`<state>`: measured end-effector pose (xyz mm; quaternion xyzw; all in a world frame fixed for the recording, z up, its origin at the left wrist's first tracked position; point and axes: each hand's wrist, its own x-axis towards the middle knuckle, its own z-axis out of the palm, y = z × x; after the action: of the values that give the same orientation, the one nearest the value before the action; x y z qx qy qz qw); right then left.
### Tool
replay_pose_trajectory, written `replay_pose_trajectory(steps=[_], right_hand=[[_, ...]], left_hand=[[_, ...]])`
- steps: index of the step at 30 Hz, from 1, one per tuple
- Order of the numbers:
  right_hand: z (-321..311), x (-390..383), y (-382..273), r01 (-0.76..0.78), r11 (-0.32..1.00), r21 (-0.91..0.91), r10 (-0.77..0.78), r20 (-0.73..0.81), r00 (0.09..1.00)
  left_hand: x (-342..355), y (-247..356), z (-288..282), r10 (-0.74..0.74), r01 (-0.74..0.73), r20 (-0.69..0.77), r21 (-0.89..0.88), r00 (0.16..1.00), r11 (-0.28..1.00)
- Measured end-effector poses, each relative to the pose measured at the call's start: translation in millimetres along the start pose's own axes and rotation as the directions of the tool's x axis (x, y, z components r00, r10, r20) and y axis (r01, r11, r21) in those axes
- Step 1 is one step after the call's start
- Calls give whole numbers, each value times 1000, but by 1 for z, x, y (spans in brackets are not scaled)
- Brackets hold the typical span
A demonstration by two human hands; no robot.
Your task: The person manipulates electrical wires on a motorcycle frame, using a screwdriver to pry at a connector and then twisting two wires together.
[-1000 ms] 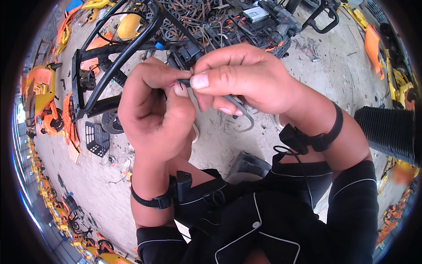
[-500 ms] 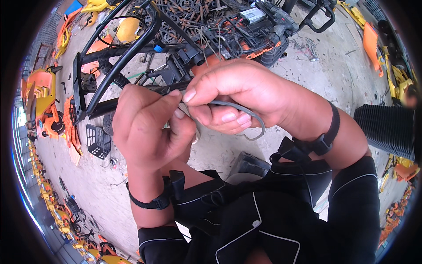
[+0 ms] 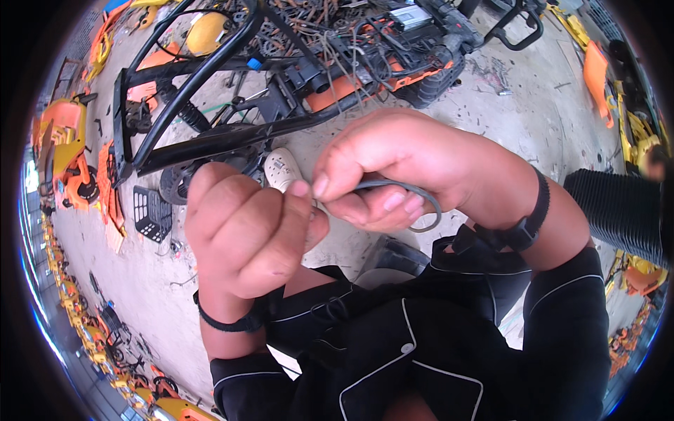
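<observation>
A thin grey cable [image 3: 437, 210] runs through my right hand [image 3: 393, 168], which is closed on it. It bends into a loop beyond the curled fingers. My left hand [image 3: 242, 231] is also closed, its thumb and index finger pinched close to the right hand's thumb and fingertip. Whatever lies in that left pinch is too small and covered to make out. Both hands are held up in front of my lap, on the near side of a black tubular metal frame [image 3: 210, 145].
Machine parts and wiring with orange panels [image 3: 344, 91] lie beyond my hands, before a heap of rusty metal parts [image 3: 309, 28]. A pale shoe [image 3: 282, 168] shows under the frame. A black crate-like basket [image 3: 152, 212] lies left; a black ribbed stack [image 3: 614, 210] stands right.
Both hands have come slightly nearer to me, and the right one has shifted a little to the right with the cable. The pale shoe now shows beyond them.
</observation>
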<state>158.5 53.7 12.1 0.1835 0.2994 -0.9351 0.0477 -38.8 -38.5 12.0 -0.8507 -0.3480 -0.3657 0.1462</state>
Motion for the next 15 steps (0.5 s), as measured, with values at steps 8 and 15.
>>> replay_pose_trajectory(steps=[8, 15], right_hand=[[-1, 4, 1, -79, 997, 17, 77, 81, 994], [2, 2, 3, -77, 997, 9, 75, 119, 990]], left_hand=[[-2, 7, -8, 71, -71, 9, 95, 997, 993], [-4, 12, -11, 83, -82, 2, 162, 997, 983]])
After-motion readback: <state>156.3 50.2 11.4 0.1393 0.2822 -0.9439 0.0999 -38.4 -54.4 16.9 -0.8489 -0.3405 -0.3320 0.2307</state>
